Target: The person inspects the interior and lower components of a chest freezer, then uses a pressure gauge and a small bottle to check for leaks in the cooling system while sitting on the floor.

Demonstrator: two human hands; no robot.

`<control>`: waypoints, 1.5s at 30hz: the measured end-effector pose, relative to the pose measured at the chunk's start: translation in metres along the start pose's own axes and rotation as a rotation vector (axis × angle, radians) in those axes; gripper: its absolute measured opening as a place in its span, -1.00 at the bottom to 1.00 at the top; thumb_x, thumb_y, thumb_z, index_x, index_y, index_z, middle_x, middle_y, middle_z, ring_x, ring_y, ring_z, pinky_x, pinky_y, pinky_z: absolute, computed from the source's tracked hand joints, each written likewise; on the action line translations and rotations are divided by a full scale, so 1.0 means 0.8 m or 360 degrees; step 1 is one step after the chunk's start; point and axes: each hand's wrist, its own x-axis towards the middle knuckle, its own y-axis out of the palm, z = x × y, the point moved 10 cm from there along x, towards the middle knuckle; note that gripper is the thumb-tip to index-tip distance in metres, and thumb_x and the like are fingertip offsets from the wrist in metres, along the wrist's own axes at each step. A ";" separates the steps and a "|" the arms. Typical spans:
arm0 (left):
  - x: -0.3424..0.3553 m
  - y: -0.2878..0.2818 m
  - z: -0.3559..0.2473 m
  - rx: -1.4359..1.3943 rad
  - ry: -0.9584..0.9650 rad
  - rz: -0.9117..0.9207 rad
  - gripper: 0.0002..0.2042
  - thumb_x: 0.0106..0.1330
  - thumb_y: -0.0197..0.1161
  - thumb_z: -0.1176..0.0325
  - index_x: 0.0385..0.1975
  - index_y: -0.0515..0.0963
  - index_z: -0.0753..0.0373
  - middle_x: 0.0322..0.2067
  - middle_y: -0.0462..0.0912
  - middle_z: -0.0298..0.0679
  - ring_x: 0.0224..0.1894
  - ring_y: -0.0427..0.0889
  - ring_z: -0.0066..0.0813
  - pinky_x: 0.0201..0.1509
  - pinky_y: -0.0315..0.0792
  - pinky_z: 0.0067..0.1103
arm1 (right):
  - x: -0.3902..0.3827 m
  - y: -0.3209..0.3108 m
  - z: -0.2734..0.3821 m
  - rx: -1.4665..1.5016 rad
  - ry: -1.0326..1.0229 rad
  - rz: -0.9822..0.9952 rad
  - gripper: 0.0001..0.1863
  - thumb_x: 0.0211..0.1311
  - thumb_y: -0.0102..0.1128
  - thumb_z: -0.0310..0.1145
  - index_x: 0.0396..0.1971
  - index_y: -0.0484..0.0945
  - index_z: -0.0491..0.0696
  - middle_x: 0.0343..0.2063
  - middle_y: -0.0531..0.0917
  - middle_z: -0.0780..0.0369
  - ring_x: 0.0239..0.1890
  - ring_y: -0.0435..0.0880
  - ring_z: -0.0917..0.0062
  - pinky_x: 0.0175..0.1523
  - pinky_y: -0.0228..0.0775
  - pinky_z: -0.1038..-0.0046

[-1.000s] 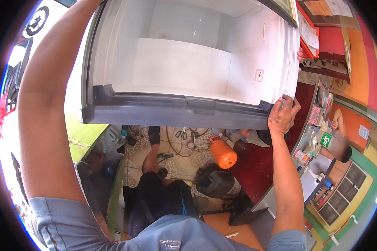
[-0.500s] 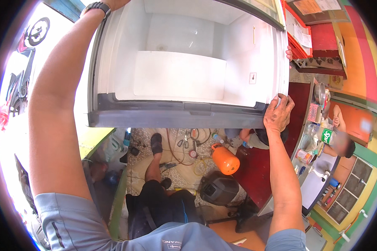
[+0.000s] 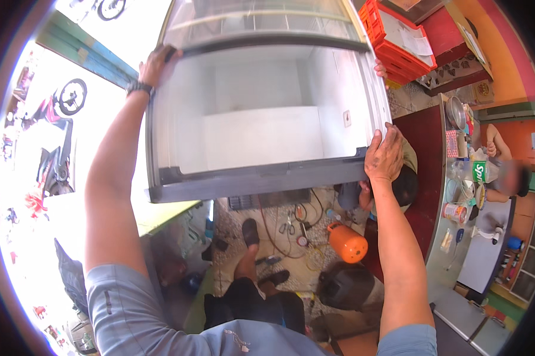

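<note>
A chest freezer (image 3: 261,139) with a white inside and a dark grey rim is tipped up in front of me, its inner space facing me. Across its upper part runs the dark frame bar (image 3: 273,40) of a glass lid. My left hand (image 3: 153,66), slightly blurred and wearing a wristwatch, grips the freezer's left edge near that bar. On the lower right edge, my right hand (image 3: 384,155) has its fingers closed over the side. Another person's fingers (image 3: 380,69) hold the same side higher up; that person crouches, partly hidden, behind my right hand.
On the tiled floor lie an orange gas cylinder (image 3: 347,243), a black bulky case (image 3: 346,285), hoses and hand tools. At right, a counter (image 3: 439,261) carries containers and a bottle; a person sits beyond it. Red crates (image 3: 398,41) stand at upper right. A motorcycle (image 3: 57,160) is at left.
In the view the freezer sits lower on its left side and looks tilted. The lid's frame bar now crosses above the opening. My left hand is lower along the edge; my right hand stays on the right edge.
</note>
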 end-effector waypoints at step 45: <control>-0.390 -0.071 -0.111 0.0103 -0.0181 0.0122 -0.30 0.44 0.05 -0.27 0.24 0.33 0.29 0.26 0.31 0.13 0.43 0.29 0.17 0.57 -0.18 0.16 | -0.052 -0.048 0.018 0.0670 -0.0746 -0.0631 -0.63 0.55 -0.07 -0.12 -0.21 0.62 -0.07 -0.17 0.72 0.15 -0.05 0.66 0.18 0.12 0.42 0.14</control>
